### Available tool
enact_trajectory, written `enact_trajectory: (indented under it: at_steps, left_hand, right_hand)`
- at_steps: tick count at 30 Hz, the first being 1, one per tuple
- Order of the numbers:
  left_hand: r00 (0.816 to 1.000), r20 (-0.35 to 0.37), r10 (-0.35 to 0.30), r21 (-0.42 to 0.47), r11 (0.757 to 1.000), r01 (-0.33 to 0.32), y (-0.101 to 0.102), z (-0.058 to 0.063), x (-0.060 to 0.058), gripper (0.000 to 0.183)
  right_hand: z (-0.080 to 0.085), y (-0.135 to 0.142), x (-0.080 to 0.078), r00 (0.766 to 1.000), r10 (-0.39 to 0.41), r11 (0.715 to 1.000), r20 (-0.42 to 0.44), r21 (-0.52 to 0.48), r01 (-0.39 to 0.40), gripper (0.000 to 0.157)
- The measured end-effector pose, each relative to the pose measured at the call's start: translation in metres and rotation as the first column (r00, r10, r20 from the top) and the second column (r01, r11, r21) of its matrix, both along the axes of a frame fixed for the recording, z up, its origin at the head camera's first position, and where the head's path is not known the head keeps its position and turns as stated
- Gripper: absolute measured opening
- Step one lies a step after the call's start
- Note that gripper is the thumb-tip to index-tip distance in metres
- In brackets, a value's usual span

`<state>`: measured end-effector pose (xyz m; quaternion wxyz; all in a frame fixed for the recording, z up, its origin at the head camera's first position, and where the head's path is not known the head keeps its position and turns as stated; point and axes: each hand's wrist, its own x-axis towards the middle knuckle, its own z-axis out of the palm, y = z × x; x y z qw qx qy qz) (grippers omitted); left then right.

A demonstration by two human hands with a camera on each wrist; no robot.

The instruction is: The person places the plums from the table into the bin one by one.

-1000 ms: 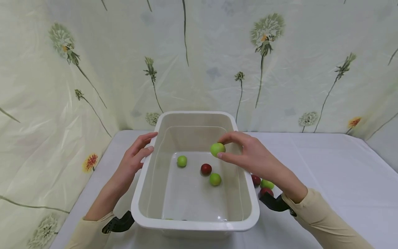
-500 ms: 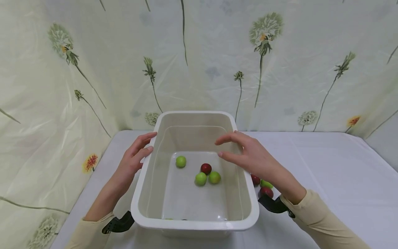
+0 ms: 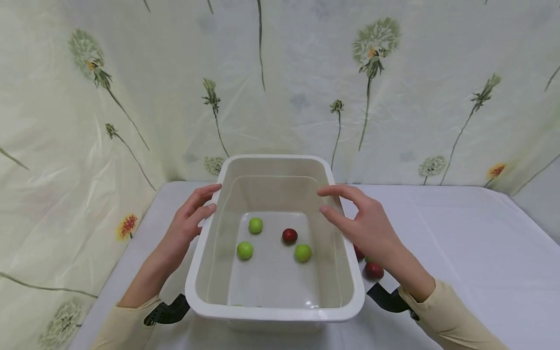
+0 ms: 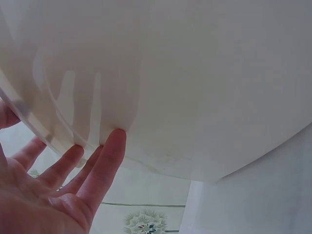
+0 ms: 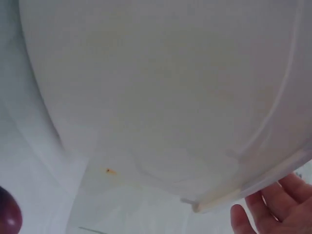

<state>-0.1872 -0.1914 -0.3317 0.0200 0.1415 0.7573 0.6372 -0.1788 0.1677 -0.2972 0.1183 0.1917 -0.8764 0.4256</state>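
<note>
A deep white plastic basin [image 3: 274, 314] stands before me. On its floor, in the head view, lie a small red fruit [image 3: 289, 236] and three round green fruits: one at the back [image 3: 255, 225], one near the left wall [image 3: 245, 250], one near the right wall [image 3: 303, 253]. Fingertips of my left hand [image 3: 181, 233] touch the left rim; the left wrist view shows them fairly straight against the outer wall. My right hand [image 3: 367, 218] is over the right rim, thumb and forefinger apart with nothing between. The fruits' exact kind is unclear.
Outside the basin on the right, a dark red fruit [image 3: 374, 271] lies on the white tablecloth [image 3: 459, 253]; another red one [image 3: 359, 253] is partly hidden by the basin and right hand. A flowered plastic sheet [image 3: 280, 97] hangs behind the table.
My right hand let go of a green fruit, which dropped into the basin and rolled left to near the left wall. The right hand then drew back rightward. My left hand stayed put.
</note>
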Motion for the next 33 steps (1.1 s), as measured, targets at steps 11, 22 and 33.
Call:
enact_trajectory:
  at_steps: [11, 22, 33]
  left_hand:
    - [1.000, 0.000, -0.001, -0.005, 1.000, 0.001, 0.001, -0.001, 0.000, 0.046]
    - [1.000, -0.007, -0.002, -0.001, 1.000, 0.002, 0.001, -0.001, 0.000, 0.046]
    - [1.000, -0.014, -0.007, 0.025, 1.000, 0.007, 0.002, -0.002, 0.002, 0.047]
  right_hand:
    - [-0.013, 0.032, 0.018, 0.991, -0.133, 0.990, 0.003, -0.037, 0.133, 0.034]
    - [-0.031, 0.060, 0.034, 0.976, -0.213, 0.977, 0.040, 0.040, 0.211, 0.039]
    - [-0.057, 0.078, 0.052, 0.954, -0.285, 0.955, 0.096, 0.112, 0.274, 0.038]
